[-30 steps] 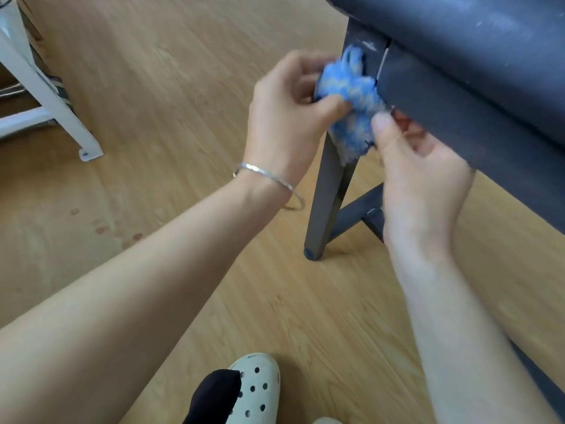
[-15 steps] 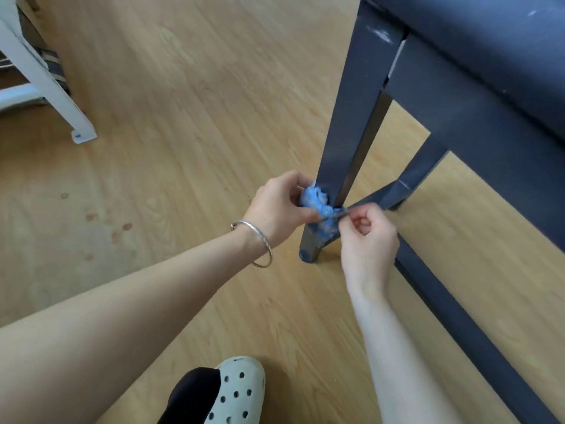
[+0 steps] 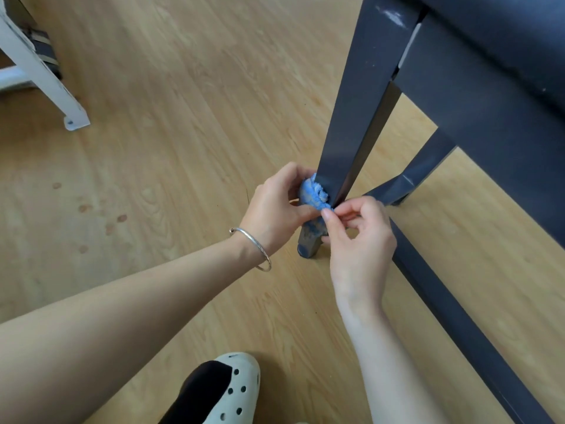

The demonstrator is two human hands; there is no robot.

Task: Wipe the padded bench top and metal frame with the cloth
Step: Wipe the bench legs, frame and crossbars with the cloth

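Left hand (image 3: 275, 209): fingers and thumb curled round a bunched cloth (image 3: 313, 195), pressing it to the outer face of the front leg (image 3: 354, 117). Silver bangle (image 3: 253, 246) on the wrist.
Right hand (image 3: 357, 237): thumb and forefinger pinch the cloth's near edge at the leg's corner; other fingers curled loosely.
Cloth: blue, fluffy pile, wadded small, low on the leg just above its rounded foot cap (image 3: 307, 249), between the two hands.
Metal frame: dark grey, flat-sided. The leg rises toward 1 o'clock from the hands, scuffed pale near its top. A side rail (image 3: 477, 117) runs from 1 to 3 o'clock; a cross brace (image 3: 412, 175) lies at 2 o'clock; a lower bar (image 3: 458, 316) runs along the floor toward 5 o'clock.
Padded top (image 3: 504, 32): dark, smooth, at 1 o'clock, only its edge showing.
Floor (image 3: 183, 117): light wood-grain boards, with a few brownish spots at 9 o'clock.
Room: white metal leg (image 3: 39, 78) with a bracket foot at 10 o'clock; pale perforated clog (image 3: 232, 390) over a black sock at 6 o'clock.
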